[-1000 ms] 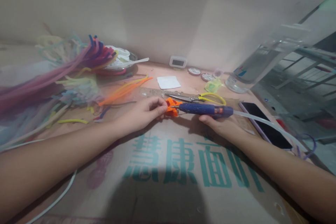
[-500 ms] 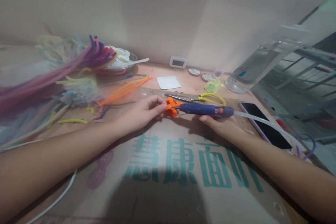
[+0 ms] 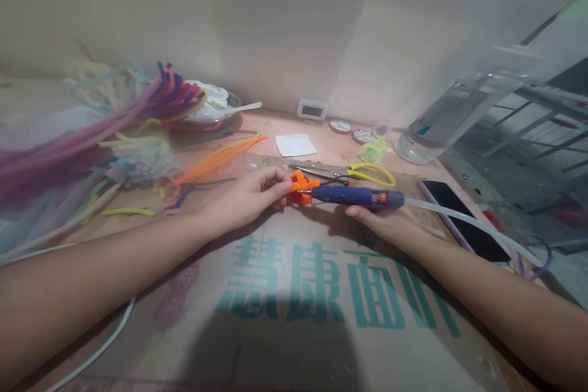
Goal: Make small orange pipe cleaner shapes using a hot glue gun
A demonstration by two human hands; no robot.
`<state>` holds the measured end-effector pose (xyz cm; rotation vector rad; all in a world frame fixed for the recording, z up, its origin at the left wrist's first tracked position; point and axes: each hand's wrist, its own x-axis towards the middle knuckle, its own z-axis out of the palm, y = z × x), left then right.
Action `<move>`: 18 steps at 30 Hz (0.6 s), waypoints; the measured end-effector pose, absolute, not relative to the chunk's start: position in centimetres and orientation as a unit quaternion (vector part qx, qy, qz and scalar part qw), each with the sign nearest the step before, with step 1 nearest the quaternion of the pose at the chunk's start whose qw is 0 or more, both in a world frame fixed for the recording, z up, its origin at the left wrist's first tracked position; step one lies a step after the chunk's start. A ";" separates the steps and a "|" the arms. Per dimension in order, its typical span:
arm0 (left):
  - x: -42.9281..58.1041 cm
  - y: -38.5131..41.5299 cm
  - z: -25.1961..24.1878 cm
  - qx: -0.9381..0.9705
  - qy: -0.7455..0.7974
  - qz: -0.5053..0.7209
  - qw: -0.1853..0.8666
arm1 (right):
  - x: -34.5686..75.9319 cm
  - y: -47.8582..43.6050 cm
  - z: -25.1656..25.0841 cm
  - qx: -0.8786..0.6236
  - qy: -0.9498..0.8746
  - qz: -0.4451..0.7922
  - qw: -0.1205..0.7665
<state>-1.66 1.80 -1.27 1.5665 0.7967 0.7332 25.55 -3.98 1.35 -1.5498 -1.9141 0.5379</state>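
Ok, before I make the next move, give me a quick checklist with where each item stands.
1. Left hand gripping the orange piece: ok.
2. Right hand holding the glue gun: ok.
3. Nozzle aimed at the orange piece: ok; whether they touch, cannot tell.
4. Glue stick in the gun's rear: ok, a long length sticks out.
5. Scissors out of both hands: ok, lying just behind the gun.
6. Phone free of the glue stick: cannot tell; the stick crosses it in this view.
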 end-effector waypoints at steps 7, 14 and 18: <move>-1.7 1.8 -1.3 0.672 0.345 0.312 0.577 | 25.7 -4.1 1.0 -0.616 -0.696 0.160 0.332; -1.7 1.8 -1.2 0.670 0.346 0.310 0.580 | 25.4 -4.1 1.5 -0.616 -0.703 0.170 0.311; -1.5 1.7 -1.1 0.666 0.353 0.313 0.577 | 24.9 -4.1 1.5 -0.611 -0.706 0.169 0.315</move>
